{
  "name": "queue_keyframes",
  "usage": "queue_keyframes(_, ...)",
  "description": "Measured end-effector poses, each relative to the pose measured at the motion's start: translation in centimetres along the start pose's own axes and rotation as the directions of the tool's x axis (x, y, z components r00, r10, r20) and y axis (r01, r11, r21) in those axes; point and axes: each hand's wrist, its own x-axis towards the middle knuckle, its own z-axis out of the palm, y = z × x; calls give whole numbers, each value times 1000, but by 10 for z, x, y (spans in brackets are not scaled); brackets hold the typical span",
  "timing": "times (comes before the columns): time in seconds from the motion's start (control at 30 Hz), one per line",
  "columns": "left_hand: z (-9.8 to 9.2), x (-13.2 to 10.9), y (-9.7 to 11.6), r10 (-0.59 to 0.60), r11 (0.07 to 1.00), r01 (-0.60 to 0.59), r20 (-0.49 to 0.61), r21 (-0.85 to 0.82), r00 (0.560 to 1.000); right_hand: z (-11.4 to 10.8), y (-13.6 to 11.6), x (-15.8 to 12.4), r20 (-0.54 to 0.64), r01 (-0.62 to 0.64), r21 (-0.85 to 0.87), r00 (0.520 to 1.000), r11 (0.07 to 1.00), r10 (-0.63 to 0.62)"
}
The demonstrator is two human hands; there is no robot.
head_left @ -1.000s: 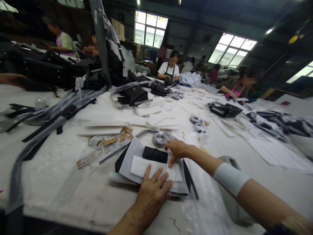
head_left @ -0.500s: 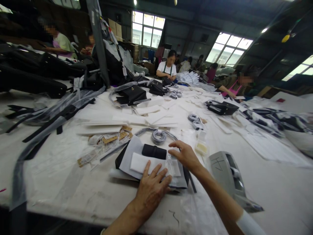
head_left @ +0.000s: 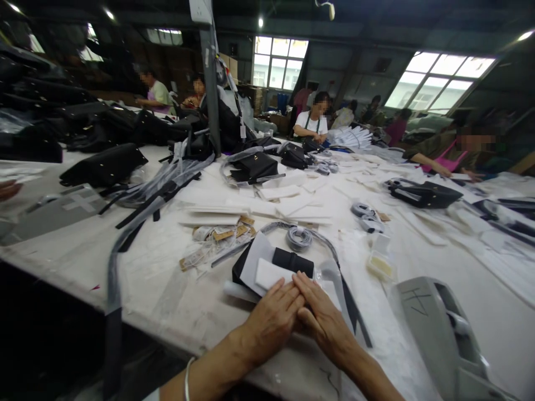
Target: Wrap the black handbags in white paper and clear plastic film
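A black bag [head_left: 239, 266] lies near the table's front edge, with a grey sheet [head_left: 253, 257] spread over it. On the sheet are a white foam pad [head_left: 270, 274] and a black rolled piece [head_left: 293, 260] with a band around its middle. My left hand [head_left: 271, 314] rests flat on the pad's lower part, fingers stretched out. Against it, my right hand [head_left: 324, 317] also lies with straight fingers, its fingertips meeting the left ones over the pad. The hands hide the bag's lower edge. A wrapped strap [head_left: 334, 250] curves around the bag's far side.
A coiled wrapped cord [head_left: 298, 238] sits just beyond the bag. Tags in plastic [head_left: 223, 233] lie to its left. To the right are a clear box [head_left: 381, 266] and a grey tape dispenser [head_left: 430, 317]. White sheets, black bags [head_left: 254, 167] and co-workers [head_left: 311, 122] are farther back.
My right hand has come down from above the bag's right side to lie beside my left hand. The view has swung left, showing another dispenser at the left.
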Motion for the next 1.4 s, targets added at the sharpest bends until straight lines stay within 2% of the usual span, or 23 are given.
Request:
queue_keyframes(0.13,-43,-18,-49,-4,997,4,-9,76,1000,1,-6,0,-3,42,-136,999,990,-43)
queue_keyframes(0.2,-57,-28,-71,26,998,-29,45,57,999,2,-8,1,2,53,-180,999,982,-53)
queue_keyframes(0.27,-63,-36,-85,55,998,-56,112,5,992,3,-10,2,5,65,-213,998,975,-66)
queue_keyframes(0.37,-58,-45,-95,76,997,-70,161,-44,984,2,-11,3,11,76,-262,997,962,-76)
queue_keyframes(0.5,-45,-52,-102,139,990,-138,69,-25,988,-3,-24,8,-3,85,-336,996,938,-91)
queue_keyframes(0.63,-34,-54,-106,128,991,-129,-37,-36,991,-2,-52,21,-49,80,-370,993,926,-106)
queue_keyframes(0.73,-26,-59,-103,91,995,-93,-81,-19,993,15,-67,30,-87,63,-359,991,931,-100)
queue_keyframes(0.87,-22,-64,-94,52,998,-47,-145,35,988,41,-67,30,-185,48,-395,974,917,-130)
queue_keyframes(1.03,-37,-62,-79,155,967,-138,-61,214,986,46,-61,25,-244,74,-441,949,895,-199)
queue_keyframes(1.17,-41,-56,-73,283,890,-269,16,368,959,42,-65,29,-231,55,-423,959,905,-166)
queue_keyframes(1.3,-33,-50,-81,341,869,-335,50,366,939,45,-77,37,-180,12,-377,980,926,-85)
queue_keyframes(1.4,-28,-46,-92,356,882,-342,17,325,934,52,-83,45,-166,-15,-372,985,928,-51)
